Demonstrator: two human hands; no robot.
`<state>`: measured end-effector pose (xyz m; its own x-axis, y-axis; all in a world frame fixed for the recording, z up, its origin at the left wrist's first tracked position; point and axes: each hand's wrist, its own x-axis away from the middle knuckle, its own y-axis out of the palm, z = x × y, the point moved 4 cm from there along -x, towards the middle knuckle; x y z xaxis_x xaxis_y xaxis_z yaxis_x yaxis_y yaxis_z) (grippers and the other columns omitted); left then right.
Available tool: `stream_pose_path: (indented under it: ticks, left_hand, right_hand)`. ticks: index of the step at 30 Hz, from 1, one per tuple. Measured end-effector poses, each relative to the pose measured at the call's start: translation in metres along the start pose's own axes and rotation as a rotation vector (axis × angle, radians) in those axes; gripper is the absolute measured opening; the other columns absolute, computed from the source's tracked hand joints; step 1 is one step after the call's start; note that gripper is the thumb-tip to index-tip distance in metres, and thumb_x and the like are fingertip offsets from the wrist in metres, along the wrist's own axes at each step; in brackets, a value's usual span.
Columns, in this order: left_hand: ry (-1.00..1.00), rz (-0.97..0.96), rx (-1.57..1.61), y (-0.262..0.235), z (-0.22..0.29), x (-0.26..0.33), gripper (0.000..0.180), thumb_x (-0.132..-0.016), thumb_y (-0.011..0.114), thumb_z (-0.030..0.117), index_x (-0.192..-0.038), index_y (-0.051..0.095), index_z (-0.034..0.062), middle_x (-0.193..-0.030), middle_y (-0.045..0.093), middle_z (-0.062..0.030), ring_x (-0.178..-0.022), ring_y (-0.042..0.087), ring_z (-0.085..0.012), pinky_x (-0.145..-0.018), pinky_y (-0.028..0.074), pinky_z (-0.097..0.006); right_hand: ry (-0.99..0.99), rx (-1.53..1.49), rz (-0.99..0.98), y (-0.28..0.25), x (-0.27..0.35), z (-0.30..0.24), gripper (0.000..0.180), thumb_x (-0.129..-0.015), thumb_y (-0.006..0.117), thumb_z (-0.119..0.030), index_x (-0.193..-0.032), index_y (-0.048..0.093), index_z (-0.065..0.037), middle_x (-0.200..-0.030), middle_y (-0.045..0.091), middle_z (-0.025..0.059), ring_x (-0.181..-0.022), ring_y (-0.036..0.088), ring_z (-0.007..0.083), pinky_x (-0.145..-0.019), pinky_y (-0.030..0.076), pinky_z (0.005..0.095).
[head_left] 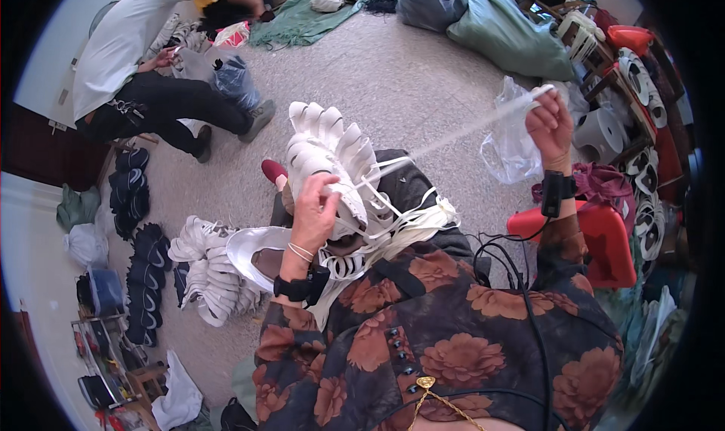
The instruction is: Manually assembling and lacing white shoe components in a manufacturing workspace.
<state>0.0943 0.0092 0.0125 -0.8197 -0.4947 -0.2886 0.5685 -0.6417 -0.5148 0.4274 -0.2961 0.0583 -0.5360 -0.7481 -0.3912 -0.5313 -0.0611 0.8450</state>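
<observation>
A floral shirt (pixel 453 333) sits below white shoe uppers (pixel 310 155). The left hand (pixel 313 204), half-curled, touches them; rightward, the right hand (pixel 549 125) clenches white lace (pixel 483 122) above speckled floor (pixel 423 84).

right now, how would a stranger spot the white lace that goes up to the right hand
Start at the floral shirt, then go up to the raised right hand. A white lace runs from it, straight and blurred, down toward the clustered white shoes. It alone reaches that hand; the other white laces trail in a loose bunch beside the shoes.
</observation>
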Motion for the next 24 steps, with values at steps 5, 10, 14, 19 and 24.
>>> stream_pose_path:
  ticks: [5,10,14,19,24]
  left_hand:
    - [-0.307,-0.009,0.083,-0.015,-0.03,0.017,0.016,-0.093,0.063,0.009,-0.103,0.068,-0.0016,-0.082,0.068,-0.0055,-0.064,0.065,-0.0123,-0.058,0.051,-0.025]
    - [-0.496,-0.118,0.135,0.02,-0.037,0.048,0.023,-0.091,0.066,0.012,-0.107,0.068,-0.0036,-0.077,0.07,-0.0079,-0.061,0.066,-0.0119,-0.054,0.051,-0.026]
    - [-0.481,-0.085,0.134,0.047,-0.035,0.045,0.029,-0.092,0.068,0.012,-0.113,0.062,-0.0067,-0.08,0.068,-0.0082,-0.053,0.061,-0.0099,-0.046,0.048,-0.023]
    - [-0.519,0.116,0.044,0.063,-0.062,0.063,0.026,-0.086,0.072,0.017,-0.1,0.06,-0.0023,-0.074,0.069,-0.0143,-0.067,0.067,-0.0254,-0.064,0.051,-0.038]
    - [-0.446,0.211,0.138,0.071,-0.066,0.064,0.027,-0.087,0.071,0.012,-0.106,0.058,-0.0016,-0.074,0.066,-0.0098,-0.065,0.064,-0.0196,-0.063,0.05,-0.033]
  right_hand:
    - [-0.068,0.003,0.019,0.002,-0.005,-0.038,0.013,-0.103,0.049,-0.009,-0.11,0.054,0.0,-0.085,0.048,0.0012,-0.061,0.044,0.0078,-0.055,0.036,0.0237]
    - [-0.196,0.003,0.176,-0.019,-0.026,-0.053,0.018,-0.1,0.054,-0.005,-0.115,0.053,0.004,-0.09,0.05,0.0023,-0.069,0.046,0.0097,-0.062,0.04,0.0249]
    - [-0.119,0.229,0.348,-0.098,-0.028,-0.034,0.016,-0.094,0.061,-0.002,-0.108,0.058,0.003,-0.097,0.061,0.0075,-0.084,0.059,0.0146,-0.075,0.051,0.0278]
    - [0.424,0.098,0.529,-0.094,0.006,0.172,0.007,-0.094,0.058,-0.004,-0.1,0.059,-0.002,-0.089,0.064,0.0063,-0.078,0.063,0.0143,-0.073,0.054,0.0281]
    - [0.744,0.359,0.357,-0.029,0.014,0.274,0.009,-0.098,0.059,-0.014,-0.102,0.06,-0.006,-0.081,0.062,0.0007,-0.068,0.06,0.0101,-0.064,0.05,0.0254]
